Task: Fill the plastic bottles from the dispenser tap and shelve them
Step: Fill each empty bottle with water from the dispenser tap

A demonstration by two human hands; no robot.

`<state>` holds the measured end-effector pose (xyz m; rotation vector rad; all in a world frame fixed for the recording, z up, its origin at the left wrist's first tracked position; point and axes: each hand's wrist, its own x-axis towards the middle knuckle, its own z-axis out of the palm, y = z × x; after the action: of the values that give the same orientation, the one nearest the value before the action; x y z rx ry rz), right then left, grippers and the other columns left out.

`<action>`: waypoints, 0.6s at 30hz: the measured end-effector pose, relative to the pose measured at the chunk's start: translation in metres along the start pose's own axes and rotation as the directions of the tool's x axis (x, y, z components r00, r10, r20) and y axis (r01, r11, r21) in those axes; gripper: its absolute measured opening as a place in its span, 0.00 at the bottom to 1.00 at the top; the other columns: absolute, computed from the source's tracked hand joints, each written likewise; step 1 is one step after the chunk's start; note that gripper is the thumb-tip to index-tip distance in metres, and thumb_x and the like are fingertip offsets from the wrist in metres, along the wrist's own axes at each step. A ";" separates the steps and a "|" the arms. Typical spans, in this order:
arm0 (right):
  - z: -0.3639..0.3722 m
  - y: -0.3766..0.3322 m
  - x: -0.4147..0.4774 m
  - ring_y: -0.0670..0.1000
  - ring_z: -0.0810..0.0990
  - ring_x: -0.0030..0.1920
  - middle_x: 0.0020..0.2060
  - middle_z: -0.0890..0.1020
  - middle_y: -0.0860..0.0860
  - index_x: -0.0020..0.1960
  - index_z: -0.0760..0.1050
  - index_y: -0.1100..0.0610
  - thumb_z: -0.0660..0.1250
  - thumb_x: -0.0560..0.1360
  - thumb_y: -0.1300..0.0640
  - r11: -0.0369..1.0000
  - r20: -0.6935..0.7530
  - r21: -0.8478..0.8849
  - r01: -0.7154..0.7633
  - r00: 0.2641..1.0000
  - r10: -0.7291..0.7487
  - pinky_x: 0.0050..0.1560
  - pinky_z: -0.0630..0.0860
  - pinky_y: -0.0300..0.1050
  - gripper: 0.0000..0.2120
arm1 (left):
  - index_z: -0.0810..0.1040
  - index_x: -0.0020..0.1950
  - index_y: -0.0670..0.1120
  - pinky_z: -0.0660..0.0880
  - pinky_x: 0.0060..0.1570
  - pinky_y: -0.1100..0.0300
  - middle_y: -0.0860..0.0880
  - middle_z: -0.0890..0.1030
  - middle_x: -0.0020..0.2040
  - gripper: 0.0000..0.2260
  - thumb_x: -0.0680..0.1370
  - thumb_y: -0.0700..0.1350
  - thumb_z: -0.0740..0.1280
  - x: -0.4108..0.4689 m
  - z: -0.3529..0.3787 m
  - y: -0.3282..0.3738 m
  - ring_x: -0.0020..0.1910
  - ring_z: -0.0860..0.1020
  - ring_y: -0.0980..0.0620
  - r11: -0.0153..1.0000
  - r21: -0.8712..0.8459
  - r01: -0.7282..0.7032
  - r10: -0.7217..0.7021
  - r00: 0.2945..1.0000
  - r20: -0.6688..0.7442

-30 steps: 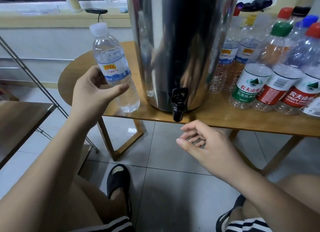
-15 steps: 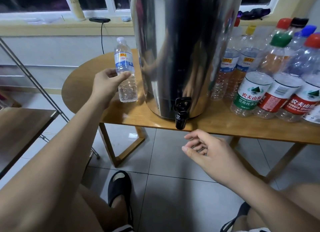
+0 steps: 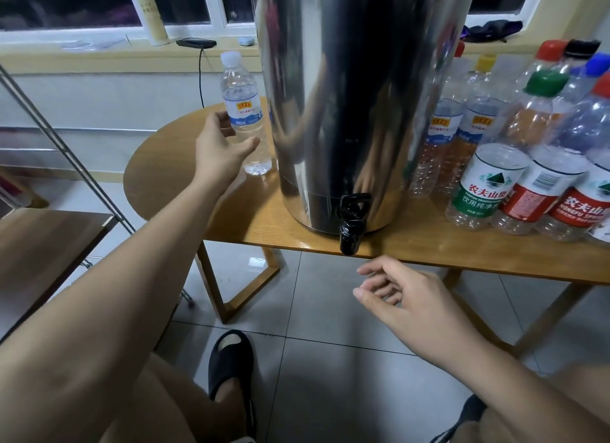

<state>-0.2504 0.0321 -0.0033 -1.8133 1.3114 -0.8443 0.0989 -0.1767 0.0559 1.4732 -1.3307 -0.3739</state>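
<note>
Head view (the only one I have): my left grip is out at the capped bottle, which stands upright on the surface just left of the steel dispenser. The grip looks released, thumb straight across the bottle's front, fingers loose on its far side. I can't confirm contact. The bottle reads full, white cap on.

My right grip hangs just below the black tap, fingers slack, nothing in it. Spare bottles (they look empty) crowd the surface right of the dispenser, well apart from both grips. A wooden shelf sits low at left.

Step, my call: one filled bottle parked, not yet shelved. Next, either the left grip closes and carries it to the shelf, or the right grip fetches a spare, uncaps it and sets its mouth square under the tap.
</note>
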 end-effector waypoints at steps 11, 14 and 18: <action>-0.005 0.003 -0.001 0.47 0.84 0.47 0.46 0.85 0.41 0.55 0.81 0.44 0.76 0.79 0.51 1.000 -0.019 -0.013 0.016 1.000 -0.016 0.46 0.77 0.34 0.07 | 0.74 0.73 0.56 0.87 0.56 0.47 0.52 0.84 0.61 0.34 0.72 0.52 0.85 -0.029 -0.030 -0.011 0.59 0.85 0.55 0.985 -0.131 0.115 -0.105 0.991 0.079; -0.009 0.002 0.001 0.47 0.85 0.47 0.45 0.85 0.42 0.54 0.82 0.44 0.77 0.78 0.52 0.999 -0.061 -0.008 0.036 0.997 -0.036 0.45 0.79 0.36 0.07 | 0.74 0.73 0.55 0.86 0.57 0.46 0.49 0.84 0.62 0.33 0.72 0.52 0.85 -0.054 -0.044 -0.004 0.60 0.86 0.52 0.982 -0.161 0.103 -0.080 0.986 0.143; -0.019 0.001 0.004 0.47 0.85 0.45 0.44 0.86 0.43 0.53 0.82 0.44 0.78 0.78 0.52 0.999 -0.135 -0.020 0.049 0.989 -0.051 0.45 0.80 0.39 0.07 | 0.75 0.73 0.53 0.84 0.62 0.43 0.47 0.84 0.62 0.33 0.72 0.49 0.85 -0.095 -0.050 0.009 0.60 0.85 0.47 0.972 -0.203 0.121 -0.067 0.965 0.252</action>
<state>-0.2654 0.0244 0.0064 -1.8353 1.3661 -1.0020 0.1023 -0.0692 0.0448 1.3400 -1.3652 -0.7603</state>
